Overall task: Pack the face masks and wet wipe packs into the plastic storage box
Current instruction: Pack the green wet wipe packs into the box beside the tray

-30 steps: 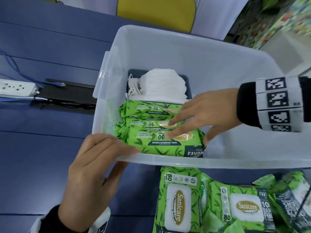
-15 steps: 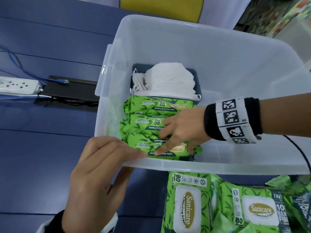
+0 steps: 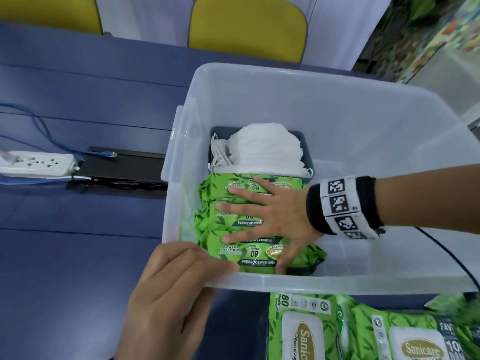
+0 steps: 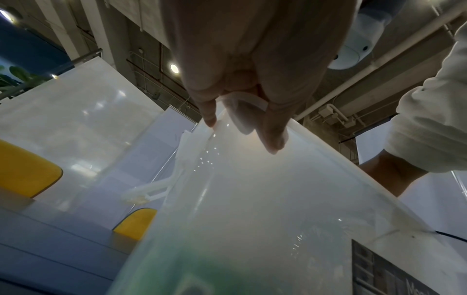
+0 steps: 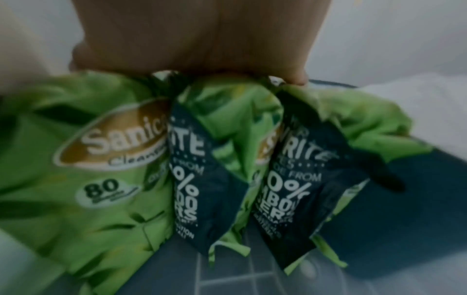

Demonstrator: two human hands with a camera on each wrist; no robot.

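three wet wipe packs [image 3: 249,224] in storage box [image 3: 337,279], near face masks [image 3: 265,152]. right hand [image 3: 275,216] flat, fingers spread, pressing; left hand [image 3: 171,289] gripping near rim. best pressed evenly.

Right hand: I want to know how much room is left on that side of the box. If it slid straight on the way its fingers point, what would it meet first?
Probably the plastic storage box's left wall; the right hand lies flat on the wet wipe packs.

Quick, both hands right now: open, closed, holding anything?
Left hand: grips the storage box at its near rim.
Right hand: open, fingers spread, pressing flat on the wet wipe packs.
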